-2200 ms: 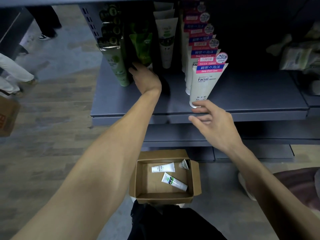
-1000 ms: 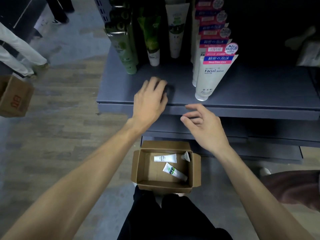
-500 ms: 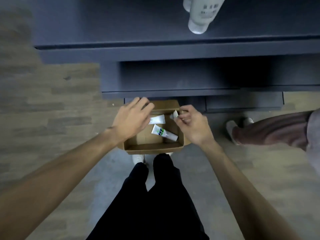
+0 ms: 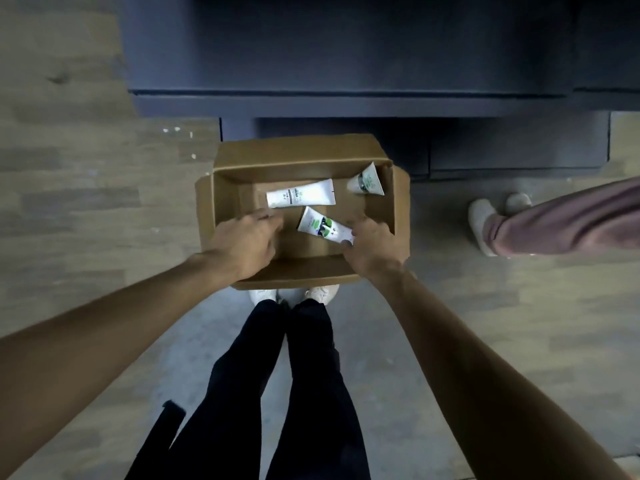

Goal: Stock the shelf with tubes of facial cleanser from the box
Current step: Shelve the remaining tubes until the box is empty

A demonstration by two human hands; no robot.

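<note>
While both grips [image 4: 249, 242] [image 4: 372, 247] reach loosely curled — box [image 4: 304, 270] holds three tubes [image 4: 300, 197] — none pinched.

Box on the floor in front of a dark shelf unit

The floor [image 4: 86, 209] is pale wood-look planking to the left and right, with a grey, smoother strip running down the middle. An open cardboard box [image 4: 401, 209] sits directly on it, flaps folded out, just in front of the base of a dark grey shelf unit [image 4: 346, 102] that stands on the floor along the top of the view. Just behind the box's near wall, the wearer's white shoes [image 4: 325, 293] rest on the grey strip. To the right, well apart from the box, another person's pale shoes [image 4: 479, 220] stand on the planking.
</note>
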